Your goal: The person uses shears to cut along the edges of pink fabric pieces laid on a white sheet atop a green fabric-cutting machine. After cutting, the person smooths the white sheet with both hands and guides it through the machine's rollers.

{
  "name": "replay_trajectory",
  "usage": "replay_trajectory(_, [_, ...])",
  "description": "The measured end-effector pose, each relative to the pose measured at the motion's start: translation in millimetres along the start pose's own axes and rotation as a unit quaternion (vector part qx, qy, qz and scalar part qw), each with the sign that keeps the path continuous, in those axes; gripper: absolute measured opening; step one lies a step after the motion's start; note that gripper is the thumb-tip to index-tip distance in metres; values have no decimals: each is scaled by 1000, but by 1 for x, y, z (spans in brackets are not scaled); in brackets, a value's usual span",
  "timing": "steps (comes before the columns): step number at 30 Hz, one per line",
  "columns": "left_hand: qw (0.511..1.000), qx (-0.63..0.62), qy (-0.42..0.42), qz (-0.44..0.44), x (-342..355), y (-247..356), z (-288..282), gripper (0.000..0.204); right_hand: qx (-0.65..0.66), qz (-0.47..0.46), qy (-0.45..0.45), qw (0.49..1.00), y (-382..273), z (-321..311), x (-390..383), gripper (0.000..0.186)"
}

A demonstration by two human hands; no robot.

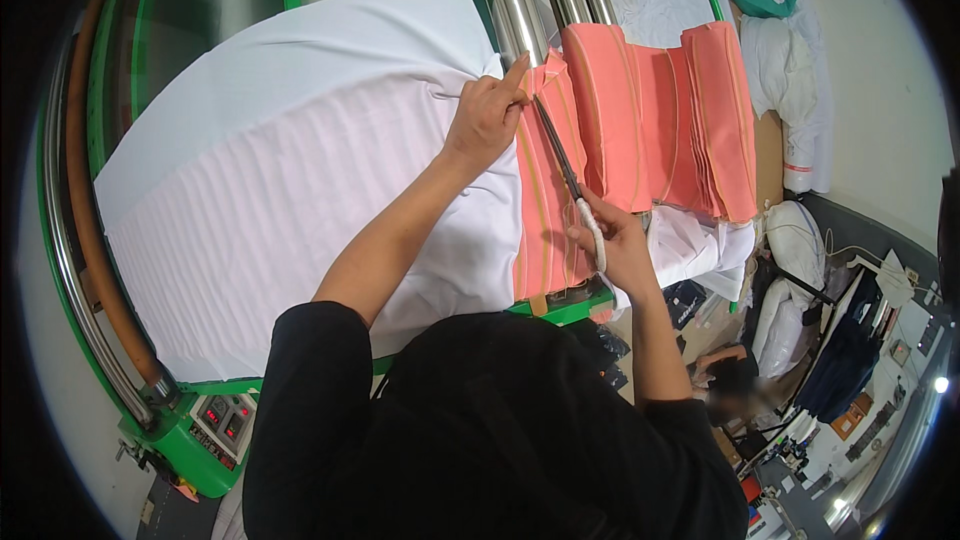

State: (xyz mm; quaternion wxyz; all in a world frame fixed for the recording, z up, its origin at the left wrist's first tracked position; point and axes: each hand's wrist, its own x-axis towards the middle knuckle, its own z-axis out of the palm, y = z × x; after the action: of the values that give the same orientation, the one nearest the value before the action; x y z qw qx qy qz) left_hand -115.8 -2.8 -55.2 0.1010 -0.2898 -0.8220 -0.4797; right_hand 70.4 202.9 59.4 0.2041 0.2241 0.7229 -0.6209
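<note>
"What do we see around us?"
"We have a pale wall (890, 70) at upper right, edged by a dark strip (875, 237)."
"And farther off?"
"We see dark hanging clothes (840, 352) and a bright lamp (941, 385) at far right."

Place: textile workshop
Green-framed machine (195, 452): steel rollers (512, 0) beyond the left hand (487, 120)
Control panel (222, 424): lit red, left of both hands
Coral cloth (612, 120): folded, beyond the right hand (618, 248)
</note>
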Motion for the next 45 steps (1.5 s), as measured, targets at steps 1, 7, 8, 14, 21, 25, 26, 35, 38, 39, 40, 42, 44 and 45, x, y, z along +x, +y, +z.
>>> replay_trajectory(1, [1000,0,1,-1,0,0,0,81,-1,1,-3,1000,0,0,-1,75])
replay_trajectory(7, [1000,0,12,-3,0,-2,0,74,28,58,-25,998,-10,0,-19,78])
replay_trajectory(8, [1000,-6,25,-14,0,-3,0,71,37,84,-34,995,-16,-2,-26,78])
replay_trajectory(14, [978,-139,45,-151,14,-4,-7,63,-160,-35,-97,982,-10,0,-62,84])
replay_trajectory(21, [951,-197,-32,-237,35,-15,-19,67,-400,-109,-165,895,1,33,-78,79])
replay_trajectory(25, [921,-251,-71,-288,47,-25,-27,76,-417,-225,-150,868,53,51,-70,72])
replay_trajectory(26, [915,-270,-72,-293,48,-27,-27,78,-426,-274,-134,852,57,55,-70,67])
replay_trajectory(35, [873,-382,24,-302,41,-27,-22,84,-469,-116,-288,827,-46,48,-33,21])
replay_trajectory(38, [902,-344,17,-262,38,-29,-21,83,-388,-263,-26,883,-70,35,62,14])
replay_trajectory(39, [899,-355,13,-257,40,-30,-17,84,-350,-351,27,868,-82,28,99,15])
replay_trajectory(40, [898,-360,11,-255,40,-33,-15,84,-348,-364,44,863,-98,23,126,18])
replay_trajectory(42, [886,-379,11,-266,41,-31,-14,86,-377,-385,51,841,-116,17,169,21])
replay_trajectory(44, [864,-409,21,-293,44,-20,-14,88,-442,-400,29,802,-121,13,199,19])
replay_trajectory(45, [865,-402,26,-298,42,-23,-16,89,-463,-402,14,790,-125,15,204,18])
